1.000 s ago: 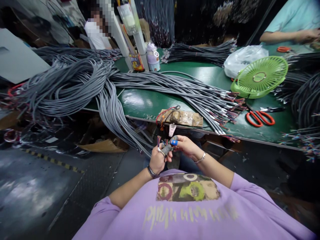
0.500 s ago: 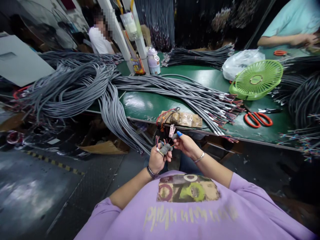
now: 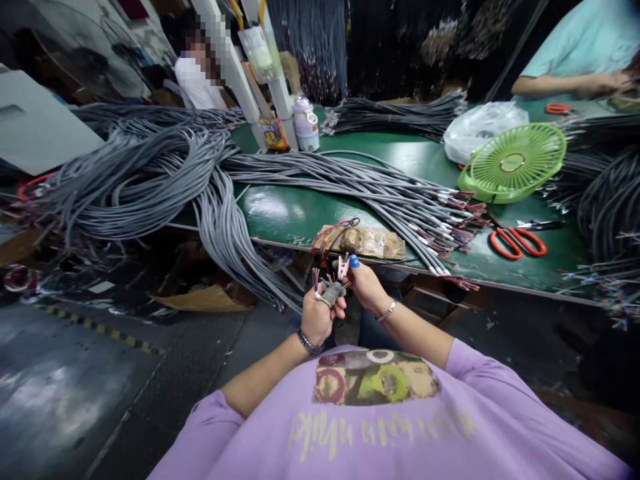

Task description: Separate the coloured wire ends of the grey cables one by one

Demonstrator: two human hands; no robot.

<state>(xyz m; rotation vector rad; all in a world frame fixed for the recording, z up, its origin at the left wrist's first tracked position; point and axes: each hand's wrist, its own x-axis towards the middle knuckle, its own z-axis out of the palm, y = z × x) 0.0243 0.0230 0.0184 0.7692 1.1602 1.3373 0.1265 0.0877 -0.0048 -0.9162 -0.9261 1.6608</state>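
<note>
My left hand is closed round a bunch of thin coloured wires, whose ends fan out above the fingers. A grey covering wraps its thumb. My right hand, with a blue cover on the thumb, is pinched close beside a pink clip at the bench edge. What lies between its fingertips is hidden. Right behind the hands, a taped wooden block rests on the bench edge, with red and black leads at its left end.
Grey cables with stripped ends stretch across the green bench, and a bundle hangs over its front edge. Orange-handled scissors and a green fan lie to the right. Co-workers sit behind the bench, one in a turquoise sleeve.
My right hand has moved slightly up and left, bringing its thumb against or right beside the pink clip. My left hand has shifted slightly, still holding the wires.
</note>
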